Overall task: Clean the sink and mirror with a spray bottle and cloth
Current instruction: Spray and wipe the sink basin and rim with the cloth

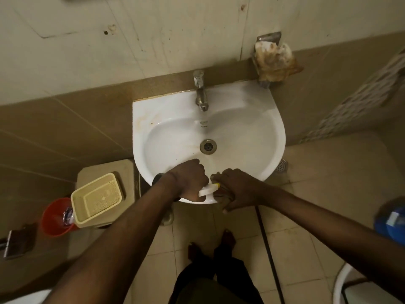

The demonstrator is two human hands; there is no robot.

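Note:
A white wall-hung sink with a chrome tap and a round drain fills the middle of the head view. Over its front rim my left hand grips a spray bottle; only its white trigger head with a yellow nozzle tip shows. My right hand is right beside it, fingers curled at the nozzle and round something brownish that I cannot make out. No mirror is in view. A crumpled brownish cloth sits on a metal holder on the wall, to the sink's upper right.
A cream plastic basket and an orange bucket stand on the floor left of the sink. A blue container is at the right edge. A dark pipe runs across the tiled floor by my feet.

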